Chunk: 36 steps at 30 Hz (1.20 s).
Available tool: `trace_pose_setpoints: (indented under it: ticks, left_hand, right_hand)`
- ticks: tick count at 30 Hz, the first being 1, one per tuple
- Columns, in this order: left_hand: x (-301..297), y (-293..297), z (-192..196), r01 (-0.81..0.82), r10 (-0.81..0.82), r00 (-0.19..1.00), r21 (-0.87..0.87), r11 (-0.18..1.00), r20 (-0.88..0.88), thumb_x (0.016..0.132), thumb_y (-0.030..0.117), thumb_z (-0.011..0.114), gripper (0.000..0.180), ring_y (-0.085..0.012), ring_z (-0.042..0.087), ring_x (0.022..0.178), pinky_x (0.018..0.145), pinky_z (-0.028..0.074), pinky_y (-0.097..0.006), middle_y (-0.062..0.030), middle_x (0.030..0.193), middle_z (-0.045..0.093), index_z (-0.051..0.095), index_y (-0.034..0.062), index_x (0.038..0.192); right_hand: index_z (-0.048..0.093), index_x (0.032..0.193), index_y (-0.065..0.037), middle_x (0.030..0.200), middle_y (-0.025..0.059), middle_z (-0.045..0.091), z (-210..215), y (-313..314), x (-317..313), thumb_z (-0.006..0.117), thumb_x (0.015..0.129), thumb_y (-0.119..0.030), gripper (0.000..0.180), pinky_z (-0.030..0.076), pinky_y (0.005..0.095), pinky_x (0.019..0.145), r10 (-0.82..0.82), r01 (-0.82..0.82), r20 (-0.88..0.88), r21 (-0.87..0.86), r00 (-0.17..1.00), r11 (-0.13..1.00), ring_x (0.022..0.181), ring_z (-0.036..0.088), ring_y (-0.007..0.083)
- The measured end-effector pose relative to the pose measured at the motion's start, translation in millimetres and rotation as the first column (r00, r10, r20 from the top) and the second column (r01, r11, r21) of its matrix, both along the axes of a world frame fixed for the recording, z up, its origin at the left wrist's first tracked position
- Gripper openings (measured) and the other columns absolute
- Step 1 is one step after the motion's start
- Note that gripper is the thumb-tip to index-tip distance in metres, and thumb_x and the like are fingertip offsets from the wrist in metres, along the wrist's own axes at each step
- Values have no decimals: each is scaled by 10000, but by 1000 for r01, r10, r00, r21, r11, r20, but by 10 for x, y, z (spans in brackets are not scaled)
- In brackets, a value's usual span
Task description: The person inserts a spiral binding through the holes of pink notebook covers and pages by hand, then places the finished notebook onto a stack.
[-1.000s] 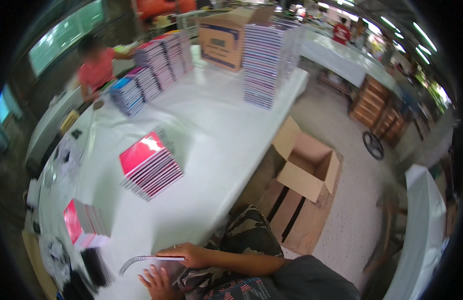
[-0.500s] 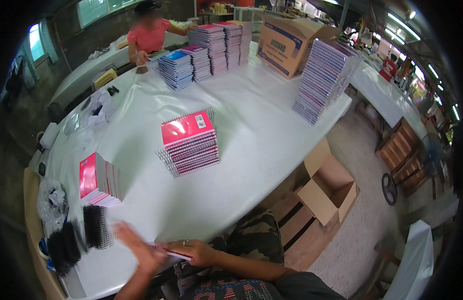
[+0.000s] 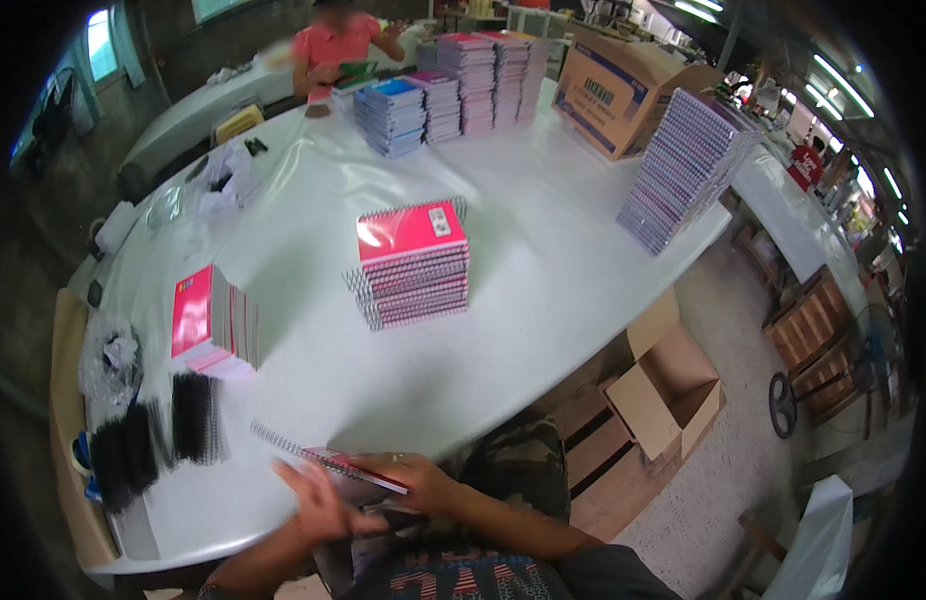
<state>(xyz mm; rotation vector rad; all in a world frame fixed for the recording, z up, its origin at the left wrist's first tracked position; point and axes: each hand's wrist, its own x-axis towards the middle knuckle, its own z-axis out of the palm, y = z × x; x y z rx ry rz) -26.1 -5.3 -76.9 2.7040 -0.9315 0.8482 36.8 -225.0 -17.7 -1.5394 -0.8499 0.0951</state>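
The right hand (image 3: pixel 418 478) is closed on a spiral-bound notebook (image 3: pixel 333 462) at the near edge of the white counter (image 3: pixel 543 280), fingers curled over the notebook's right end. The notebook lies tilted, its wire spine toward the far left. The left hand (image 3: pixel 318 510) is blurred; its fingers are spread and it sits against the near side of the notebook. Whether it grips the notebook cannot be told.

Left of the hands, black binding coils (image 3: pixel 153 440) lie in loose bundles on the counter. Farther left and beyond them, a small stack of pink-covered notebooks (image 3: pixel 211 322) stands. At the counter's middle, a taller pink-topped stack (image 3: pixel 413 262) sits well apart from the hands. At the far right, a high purple stack (image 3: pixel 683 165) stands beside a cardboard box (image 3: pixel 623 85). A person in a pink shirt (image 3: pixel 333 45) works at the far end.
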Motion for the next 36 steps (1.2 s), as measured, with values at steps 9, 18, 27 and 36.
trace_pose_setpoints:
  ticks: [9, 18, 27, 36]
  left_hand:
    - [196, -473, 719, -81, 63, 982, -95, 992, -181, 725, 791, 413, 1131, -593, 187, 1268, 999, 147, -675, -423, 1360, 197, 292, -183, 1286]
    - [10, -730, 730, 62, -100, 950, -135, 989, -296, 797, 621, 539, 951, -574, 407, 1148, 996, 326, -566, -431, 1252, 368, 337, -191, 1247]
    - [935, -892, 1492, -124, -620, 513, -766, 631, -594, 970, 246, 432, 427, -225, 614, 913, 835, 470, -328, -162, 1077, 615, 419, -16, 1307]
    - [1638, -924, 663, -546, -776, 446, -823, 159, -446, 896, 120, 606, 157, -71, 580, 801, 753, 480, -230, -31, 890, 657, 630, -3, 991]
  right_hand:
    - [521, 1262, -46, 1191, 146, 594, 103, -58, 86, 547, 796, 13, 470, 458, 342, 895, -65, 67, 57, -34, 996, 997, 1063, 595, 288]
    - [413, 1317, -1, 1271, 209, 517, 133, -214, 118, 632, 795, -149, 585, 408, 401, 967, -190, 190, 28, 10, 981, 982, 1174, 511, 350]
    - [248, 1378, 1, 1347, 259, 304, 1215, -424, 301, 667, 746, -239, 796, 119, 595, 1052, -277, 507, 495, -425, 824, 750, 1293, 252, 416]
    - [611, 1010, 39, 809, 151, 650, 586, -470, 1005, 639, 835, -187, 287, 475, 335, 689, -496, 370, -170, -476, 852, 798, 763, 619, 253]
